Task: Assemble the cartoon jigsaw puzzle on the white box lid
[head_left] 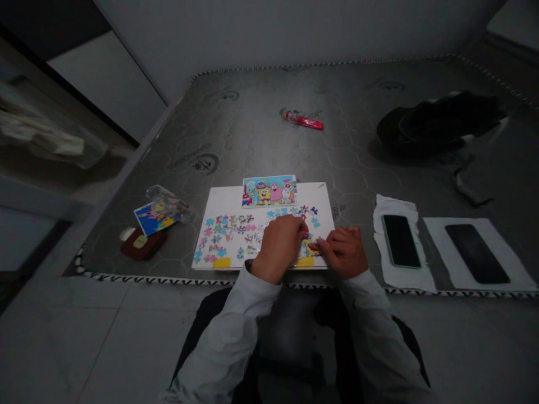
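Observation:
A white board (314,193) carries many loose jigsaw puzzle pieces (219,230), mostly pale blue and pink. My left hand (280,244) is over the board's middle, its fingers curled down and closed; what is in them is hidden. To its right, my right hand (345,252) pinches the edge of a yellow puzzle piece (311,247), perhaps several joined together. Both hands' fingertips are close to each other there. A cartoon reference picture (269,192) lies along the board's far edge. Yellow tape (222,262) marks the near edge.
Left of the board are a clear plastic bag (164,199), a colourful card (155,217) and a brown case (143,244). Two phones (401,241) rest on white cloths at right. Farther back lie a red-handled tool (303,119) and a dark bag-like object (438,123).

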Demonstrator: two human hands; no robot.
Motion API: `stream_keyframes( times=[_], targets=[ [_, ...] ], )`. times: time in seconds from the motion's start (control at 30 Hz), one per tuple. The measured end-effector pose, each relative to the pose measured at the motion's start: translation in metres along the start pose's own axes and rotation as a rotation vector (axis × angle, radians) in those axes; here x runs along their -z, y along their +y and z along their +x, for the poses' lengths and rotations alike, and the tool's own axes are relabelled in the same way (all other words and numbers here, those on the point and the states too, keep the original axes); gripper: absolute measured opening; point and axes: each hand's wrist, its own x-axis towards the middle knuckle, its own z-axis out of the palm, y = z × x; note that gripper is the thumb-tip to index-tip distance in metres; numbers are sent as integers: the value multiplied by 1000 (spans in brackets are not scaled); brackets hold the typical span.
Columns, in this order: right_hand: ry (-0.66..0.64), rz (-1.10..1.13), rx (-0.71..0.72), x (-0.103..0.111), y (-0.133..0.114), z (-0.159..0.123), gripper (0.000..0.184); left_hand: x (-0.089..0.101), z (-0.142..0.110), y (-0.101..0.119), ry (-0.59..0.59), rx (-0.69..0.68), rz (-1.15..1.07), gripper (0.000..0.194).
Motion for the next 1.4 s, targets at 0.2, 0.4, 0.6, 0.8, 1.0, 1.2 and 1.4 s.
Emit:
stream_keyframes(
  times=[0.2, 0.4, 0.6, 0.8, 1.0, 1.2, 1.4],
  targets=[
    [6, -5, 20, 0, 1, 0, 38, -1, 0, -1, -1, -37, 1, 10],
    [11, -13, 16, 0, 0, 1, 42, -2, 0, -2, -8, -39, -15, 12],
    [12, -7, 21, 0, -1, 1, 35, -5, 1, -1, 0, -14, -56, 12],
    [4, -24, 19, 0, 0, 1, 35, -5, 5, -3, 11, 9, -75, 13],
    [-1, -16, 11, 0, 0, 0, 33, -4, 6, -6, 4, 1, -69, 14],
    [7, -11, 21, 0, 1, 0, 33, 1, 1, -6, 33, -37, -53, 13],
    [8, 3, -1, 0, 0, 1, 33, 4, 0, -3, 1, 0, -51, 9]
  ],
)
